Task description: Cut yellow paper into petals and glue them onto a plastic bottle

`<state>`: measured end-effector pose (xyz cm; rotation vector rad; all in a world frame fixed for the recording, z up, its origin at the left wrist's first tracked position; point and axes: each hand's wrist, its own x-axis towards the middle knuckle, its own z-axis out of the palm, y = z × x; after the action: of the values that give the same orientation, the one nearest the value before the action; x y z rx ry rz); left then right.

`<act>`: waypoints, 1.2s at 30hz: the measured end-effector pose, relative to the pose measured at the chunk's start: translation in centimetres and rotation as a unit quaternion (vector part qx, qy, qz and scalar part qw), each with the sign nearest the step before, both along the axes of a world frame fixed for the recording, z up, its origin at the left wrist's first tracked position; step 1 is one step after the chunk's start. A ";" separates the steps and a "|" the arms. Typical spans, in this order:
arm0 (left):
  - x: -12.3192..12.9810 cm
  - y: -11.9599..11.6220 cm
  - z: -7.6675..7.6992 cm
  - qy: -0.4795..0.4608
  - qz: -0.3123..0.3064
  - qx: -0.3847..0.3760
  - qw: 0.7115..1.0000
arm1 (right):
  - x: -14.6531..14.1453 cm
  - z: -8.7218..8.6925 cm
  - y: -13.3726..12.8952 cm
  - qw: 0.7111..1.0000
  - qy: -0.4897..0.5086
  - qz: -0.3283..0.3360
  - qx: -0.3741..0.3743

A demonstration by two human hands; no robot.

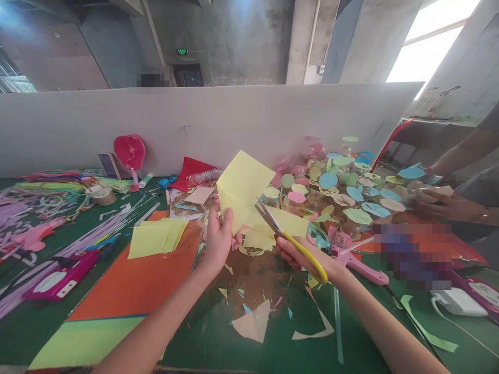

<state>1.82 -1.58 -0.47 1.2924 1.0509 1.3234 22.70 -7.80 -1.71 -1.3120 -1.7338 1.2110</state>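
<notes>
Yellow paper (pixel 245 187) stands folded in my left hand (pixel 220 234), which pinches it between thumb and fingers. My right hand (pixel 296 253) is closed around scissors (pixel 290 236) with yellow handles. Their metal blades reach up and left against the paper, and a flap of it extends right, past the blades toward my right hand. Below the paper lie yellow offcuts (pixel 259 240). To the left, a small stack of yellow sheets (pixel 158 236) rests on orange paper (pixel 144 275).
A pile of round coloured paper pieces (pixel 343 182) covers the right back, where another person's hands (pixel 444 200) are at work. A pink glue gun (pixel 362 265) lies by my right forearm. Purple strips (pixel 93 239) lie left. A white partition (pixel 218 124) stands behind the green table (pixel 202 343).
</notes>
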 end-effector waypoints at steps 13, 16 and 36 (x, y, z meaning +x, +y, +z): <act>0.5 -0.8 -0.3 0.060 -0.036 0.046 0.997 | 0.1 0.6 -0.2 0.997 -0.055 0.036 0.047; 0.5 -0.8 -0.4 0.060 -0.038 0.049 0.996 | 0.1 0.8 -0.2 0.995 -0.081 0.038 0.048; 0.8 -0.9 -0.5 0.063 -0.056 0.045 0.995 | 0.0 1.1 -0.2 0.995 -0.089 0.022 0.048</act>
<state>2.59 -2.53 -0.99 1.4975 0.9975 1.2297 22.69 -8.02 -0.63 -1.3655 -1.9319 1.0459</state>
